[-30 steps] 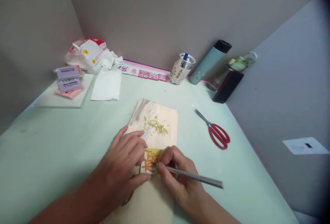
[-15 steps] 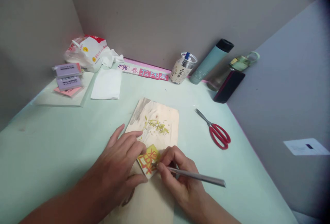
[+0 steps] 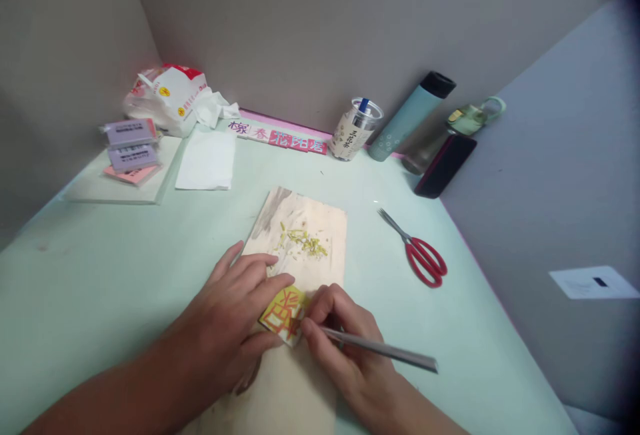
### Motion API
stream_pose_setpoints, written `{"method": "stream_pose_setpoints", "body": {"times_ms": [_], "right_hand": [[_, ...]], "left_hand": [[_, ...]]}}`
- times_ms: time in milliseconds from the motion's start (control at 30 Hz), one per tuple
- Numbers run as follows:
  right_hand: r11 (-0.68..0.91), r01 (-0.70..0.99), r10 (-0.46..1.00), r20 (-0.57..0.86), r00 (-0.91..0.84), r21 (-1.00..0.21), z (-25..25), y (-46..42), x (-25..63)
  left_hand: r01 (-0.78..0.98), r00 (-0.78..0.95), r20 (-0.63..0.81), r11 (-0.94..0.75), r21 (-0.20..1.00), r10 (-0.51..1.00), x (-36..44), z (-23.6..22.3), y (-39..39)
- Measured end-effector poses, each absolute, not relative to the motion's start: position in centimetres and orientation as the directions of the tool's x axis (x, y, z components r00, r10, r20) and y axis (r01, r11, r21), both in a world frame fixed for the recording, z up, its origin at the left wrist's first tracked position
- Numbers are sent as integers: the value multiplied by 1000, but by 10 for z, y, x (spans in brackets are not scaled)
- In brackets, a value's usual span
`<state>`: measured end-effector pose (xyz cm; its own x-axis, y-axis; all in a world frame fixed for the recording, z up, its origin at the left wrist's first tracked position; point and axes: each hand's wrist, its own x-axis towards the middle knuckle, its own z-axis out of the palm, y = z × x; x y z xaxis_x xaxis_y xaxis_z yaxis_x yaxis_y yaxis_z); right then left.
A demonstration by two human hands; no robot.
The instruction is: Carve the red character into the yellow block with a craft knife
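Note:
A small yellow rubber carving block [image 3: 284,313] with an orange-red character lies on the wooden board [image 3: 330,221]. My left hand [image 3: 235,315] grips the block, its index finger along the far edge and its thumb at the near edge. In my right hand [image 3: 345,335] is a slim metal-handled carving knife [image 3: 395,351], held like a pen. The knife's tip meets the right side of the block, partly hidden by the fingers. Yellow-green shavings [image 3: 305,241] are scattered on the board beyond my hands.
Red-handled scissors [image 3: 425,258] lie to the right. Along the back stand a clear cup [image 3: 353,131], a teal bottle [image 3: 413,118], a green-lidded bottle [image 3: 467,118] and a leaning phone [image 3: 445,165]. Packaged blocks [image 3: 133,155], tissue [image 3: 206,161] and a plastic bag [image 3: 175,98] sit at left.
The block has turned a little and shifted slightly left. My left index finger has moved onto its far edge. The knife stays in my right hand at the block's right side.

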<state>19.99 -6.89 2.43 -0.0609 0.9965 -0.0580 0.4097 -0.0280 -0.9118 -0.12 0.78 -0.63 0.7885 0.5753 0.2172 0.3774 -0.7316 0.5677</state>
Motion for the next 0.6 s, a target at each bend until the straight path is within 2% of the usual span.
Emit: {"method": "stream_pose_setpoints", "body": {"times_ms": [333, 600], "right_hand": [[-72, 362, 992, -104, -69, -929, 35, -73, 198], [-54, 341, 994, -83, -73, -938, 31, -73, 199]], "left_hand": [[409, 716, 274, -704, 581, 642, 2, -4, 2], [410, 751, 246, -724, 554, 613, 0, -5, 6]]}}
